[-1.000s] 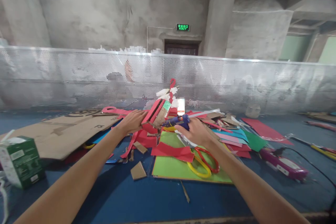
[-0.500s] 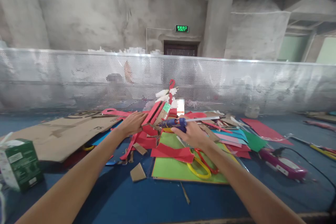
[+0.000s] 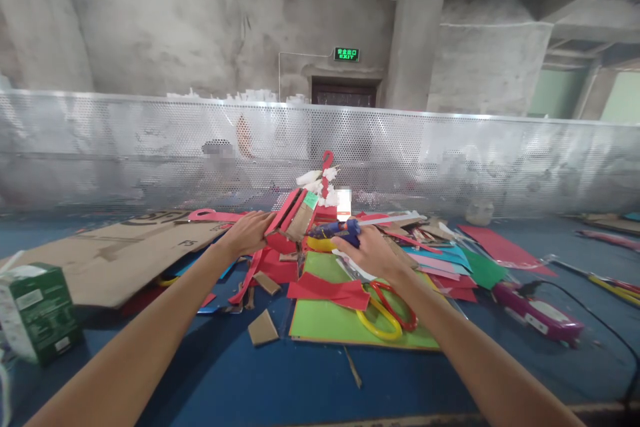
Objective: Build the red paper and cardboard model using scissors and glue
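My left hand grips the left side of a red paper and cardboard piece and holds it tilted up over the blue table. My right hand is closed round a blue glue gun, whose nozzle points left at the lower edge of that piece. A clear glue stick juts from the back of the gun to the right. Below the hands lie a green sheet and red paper strips.
Red and yellow scissor handles lie on the green sheet. Flat cardboard lies on the left, a green box at the near left, a purple packet and coloured sheets to the right. A perforated metal screen runs behind.
The glue gun dipped slightly, its nozzle staying at the red piece. My left hand tilted the piece a little. Little else moved.
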Demonstrator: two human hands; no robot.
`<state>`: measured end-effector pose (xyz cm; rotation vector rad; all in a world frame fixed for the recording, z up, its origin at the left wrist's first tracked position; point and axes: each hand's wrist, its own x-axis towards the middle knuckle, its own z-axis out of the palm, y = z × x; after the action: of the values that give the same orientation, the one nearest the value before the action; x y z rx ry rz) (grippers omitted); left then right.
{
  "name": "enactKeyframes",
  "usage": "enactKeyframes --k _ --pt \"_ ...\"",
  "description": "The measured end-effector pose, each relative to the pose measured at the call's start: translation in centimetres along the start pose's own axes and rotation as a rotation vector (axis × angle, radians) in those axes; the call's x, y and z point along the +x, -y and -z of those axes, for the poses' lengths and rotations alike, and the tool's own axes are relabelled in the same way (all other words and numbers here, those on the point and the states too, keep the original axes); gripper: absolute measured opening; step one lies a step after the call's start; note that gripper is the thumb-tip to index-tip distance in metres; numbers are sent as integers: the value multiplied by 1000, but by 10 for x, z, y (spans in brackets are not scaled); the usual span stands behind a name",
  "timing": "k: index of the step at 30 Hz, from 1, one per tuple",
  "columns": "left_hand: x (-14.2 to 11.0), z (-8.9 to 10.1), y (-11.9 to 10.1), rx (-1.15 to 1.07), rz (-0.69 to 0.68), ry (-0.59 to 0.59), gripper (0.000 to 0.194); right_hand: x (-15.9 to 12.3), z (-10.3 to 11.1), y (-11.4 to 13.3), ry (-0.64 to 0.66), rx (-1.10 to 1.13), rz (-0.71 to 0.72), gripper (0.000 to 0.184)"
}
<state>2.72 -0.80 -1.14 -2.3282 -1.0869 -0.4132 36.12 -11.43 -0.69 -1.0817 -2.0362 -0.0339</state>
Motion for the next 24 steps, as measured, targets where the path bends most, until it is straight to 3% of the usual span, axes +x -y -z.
enactKeyframes --k 5,17,24 --pt "1 4 -3 -5 -11 0 42 -1 7 0 -12 178 -18 34" --pt "4 10 -8 -60 -17 -9 44 -2 9 9 13 -16 21 32" --pt "5 10 -8 -63 -59 4 43 4 3 -8 -10 -21 7 39"
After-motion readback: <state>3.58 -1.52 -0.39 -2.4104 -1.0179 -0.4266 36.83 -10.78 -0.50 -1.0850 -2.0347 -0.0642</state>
